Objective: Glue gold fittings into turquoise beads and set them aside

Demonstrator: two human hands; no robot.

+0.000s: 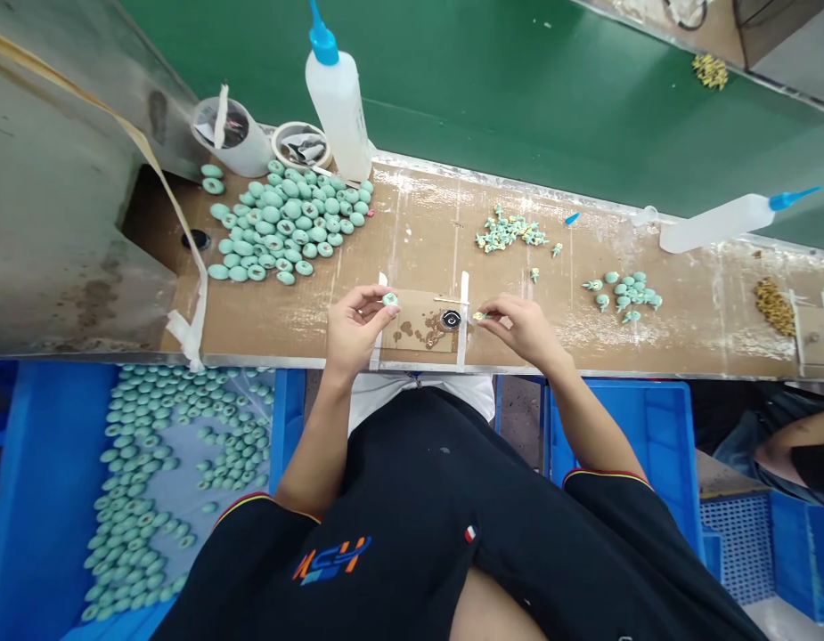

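Observation:
My left hand [355, 322] pinches a small round teal piece [389, 300] between thumb and fingertips, just above the cardboard-covered bench. My right hand [522, 324] pinches a tiny yellowish part [479, 316] beside a black round fixture [451, 320] set on a cardboard pad [418, 334] framed by white strips. Both hands hover over that pad at the near edge of the bench. A heap of teal round pieces [288, 223] lies to the far left of my left hand. A small pile of yellow-teal parts [509, 231] lies beyond my right hand.
Two squeeze bottles with blue nozzles, one upright [338, 98] and one lying [719, 223], stand by the green conveyor belt [518, 89]. A tape roll [300, 144] and cup [230, 133] sit at the back left. Finished teal pieces [625, 291] lie right. Blue bins [51, 499] sit below; another person's arm [792, 436] shows far right.

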